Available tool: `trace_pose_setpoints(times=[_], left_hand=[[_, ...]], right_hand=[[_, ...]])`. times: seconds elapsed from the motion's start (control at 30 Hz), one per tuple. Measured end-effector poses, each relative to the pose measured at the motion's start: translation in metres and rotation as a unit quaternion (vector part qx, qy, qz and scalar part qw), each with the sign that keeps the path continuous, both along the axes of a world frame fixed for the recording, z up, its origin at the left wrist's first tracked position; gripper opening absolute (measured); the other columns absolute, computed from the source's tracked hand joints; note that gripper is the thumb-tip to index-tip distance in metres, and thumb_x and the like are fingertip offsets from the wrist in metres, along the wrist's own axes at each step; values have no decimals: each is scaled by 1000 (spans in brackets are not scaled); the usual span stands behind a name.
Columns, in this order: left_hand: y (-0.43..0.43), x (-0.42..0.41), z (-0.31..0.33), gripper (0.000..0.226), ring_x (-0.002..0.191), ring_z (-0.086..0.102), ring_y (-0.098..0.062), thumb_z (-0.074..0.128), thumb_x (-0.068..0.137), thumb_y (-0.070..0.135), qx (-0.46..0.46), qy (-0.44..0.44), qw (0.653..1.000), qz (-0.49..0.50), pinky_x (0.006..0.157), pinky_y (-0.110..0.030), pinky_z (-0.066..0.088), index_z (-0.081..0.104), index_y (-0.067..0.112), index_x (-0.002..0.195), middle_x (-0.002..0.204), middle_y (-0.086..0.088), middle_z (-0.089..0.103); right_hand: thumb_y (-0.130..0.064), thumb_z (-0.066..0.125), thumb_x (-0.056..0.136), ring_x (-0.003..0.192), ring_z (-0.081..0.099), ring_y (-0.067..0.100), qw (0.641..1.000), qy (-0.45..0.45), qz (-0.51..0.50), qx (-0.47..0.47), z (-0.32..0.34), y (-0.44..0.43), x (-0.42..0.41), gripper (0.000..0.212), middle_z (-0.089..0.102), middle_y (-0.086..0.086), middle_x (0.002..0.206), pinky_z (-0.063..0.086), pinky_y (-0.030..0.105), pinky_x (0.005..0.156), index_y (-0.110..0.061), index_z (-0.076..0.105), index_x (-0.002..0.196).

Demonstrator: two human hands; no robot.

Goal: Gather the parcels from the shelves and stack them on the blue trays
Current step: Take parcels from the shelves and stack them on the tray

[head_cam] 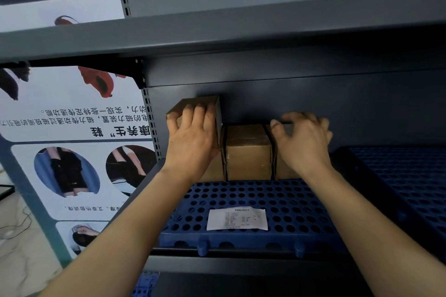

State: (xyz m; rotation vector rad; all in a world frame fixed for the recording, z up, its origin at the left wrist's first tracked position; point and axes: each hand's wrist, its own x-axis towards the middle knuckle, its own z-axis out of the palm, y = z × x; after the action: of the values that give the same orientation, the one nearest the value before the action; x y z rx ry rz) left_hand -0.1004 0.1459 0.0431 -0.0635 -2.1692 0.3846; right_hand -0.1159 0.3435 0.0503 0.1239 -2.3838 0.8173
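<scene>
Grey shelf, blue tray (253,200); left hand (193,137) clamps the upper parcel (190,106) at ten o'clock, right hand (304,140) spread over another box; light, stiff cardboard, grip the sides

The poster (72,128) bears mirrored Chinese text; the paper slip's (237,219) print is illegible.

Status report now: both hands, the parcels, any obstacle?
Left hand holds upper parcel. Right hand open, on right parcel. Middle parcel on blue tray. Paper slip lies in front.
</scene>
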Motion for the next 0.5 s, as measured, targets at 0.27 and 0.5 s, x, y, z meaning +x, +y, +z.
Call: trace_pose_setpoints(times=[0.27, 0.5], left_hand=[[-1, -3, 2, 95, 101, 53, -35, 84, 49, 41, -17, 2, 1000, -16, 88, -54, 42, 46, 1, 127, 110, -17, 58], [-2, 0, 5, 101, 103, 56, -34, 83, 50, 45, -25, -9, 1000, -10, 90, -51, 42, 45, 2, 132, 111, -14, 59]], right_hand=[[-39, 47, 95, 122, 36, 26, 998, 0, 53, 16, 2, -14, 5, 38, 55, 7, 128, 28, 36, 98, -16, 58, 123], [-35, 51, 94, 118, 42, 24, 996, 12, 86, 2, -1, -20, 7, 34, 61, 7, 121, 36, 40, 101, -14, 61, 119]])
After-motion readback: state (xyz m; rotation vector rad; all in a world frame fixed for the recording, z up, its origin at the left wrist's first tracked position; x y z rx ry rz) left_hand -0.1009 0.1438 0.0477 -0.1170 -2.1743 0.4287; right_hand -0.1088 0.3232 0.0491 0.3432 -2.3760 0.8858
